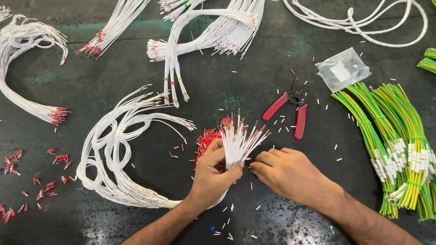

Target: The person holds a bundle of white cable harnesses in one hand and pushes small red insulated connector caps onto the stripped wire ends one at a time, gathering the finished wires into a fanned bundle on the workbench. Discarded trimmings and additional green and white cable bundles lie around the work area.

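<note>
Left hand: the left hand (213,174) sits near the middle of the dark surface (254,77), toward its near edge, its fingers (234,171) wrapped tight around a bundle of white wires (238,140).
Bundle: the wire ends fan upward and to the right out of the fist, bare tips showing; the rest of the bundle loops away to the left and lies coiled on the surface.
Right hand: the right hand (290,174) rests just beside the left one, its fingers curled narrow and pinched together at the base of the fanned ends; what they pinch cannot be told.
Red caps: a small heap of red wire caps (206,138) lies touching the far side of the left hand; more lie scattered near the left edge.
Pliers: red-handled pliers (290,109) lie beyond the right hand, well apart from it.
Striped wires: green and yellow wire bundles (390,131) lie along the right edge.
Bag: a clear plastic bag (343,69) lies beyond them.
</note>
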Action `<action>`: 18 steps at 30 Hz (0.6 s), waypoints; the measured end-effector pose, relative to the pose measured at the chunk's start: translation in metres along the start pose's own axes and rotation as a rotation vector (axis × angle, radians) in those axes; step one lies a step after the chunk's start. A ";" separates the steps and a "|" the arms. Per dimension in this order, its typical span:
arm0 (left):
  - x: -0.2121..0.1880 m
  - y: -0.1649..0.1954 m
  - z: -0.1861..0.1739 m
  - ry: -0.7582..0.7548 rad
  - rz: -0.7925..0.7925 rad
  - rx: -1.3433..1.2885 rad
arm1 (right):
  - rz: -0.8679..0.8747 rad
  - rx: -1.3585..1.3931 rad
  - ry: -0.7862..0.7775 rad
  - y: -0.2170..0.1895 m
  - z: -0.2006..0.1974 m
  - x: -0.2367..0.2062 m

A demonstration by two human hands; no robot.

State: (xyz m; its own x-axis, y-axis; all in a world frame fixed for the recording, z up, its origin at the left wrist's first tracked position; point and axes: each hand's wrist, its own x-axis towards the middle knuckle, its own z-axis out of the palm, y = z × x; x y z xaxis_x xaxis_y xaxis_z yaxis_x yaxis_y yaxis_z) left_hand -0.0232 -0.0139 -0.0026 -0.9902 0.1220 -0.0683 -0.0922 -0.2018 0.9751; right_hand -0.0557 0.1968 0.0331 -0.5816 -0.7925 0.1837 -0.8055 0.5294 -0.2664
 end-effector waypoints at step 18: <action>0.003 -0.010 -0.001 0.014 -0.064 -0.090 | -0.056 -0.035 0.105 -0.002 0.009 0.009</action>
State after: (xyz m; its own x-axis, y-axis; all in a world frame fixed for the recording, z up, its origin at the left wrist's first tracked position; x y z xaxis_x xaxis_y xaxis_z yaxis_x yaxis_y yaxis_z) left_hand -0.0249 -0.0126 -0.0123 -0.9833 0.1239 -0.1336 -0.1638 -0.2802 0.9459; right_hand -0.0585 0.1858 0.0265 -0.5432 -0.7856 0.2962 -0.8392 0.4971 -0.2205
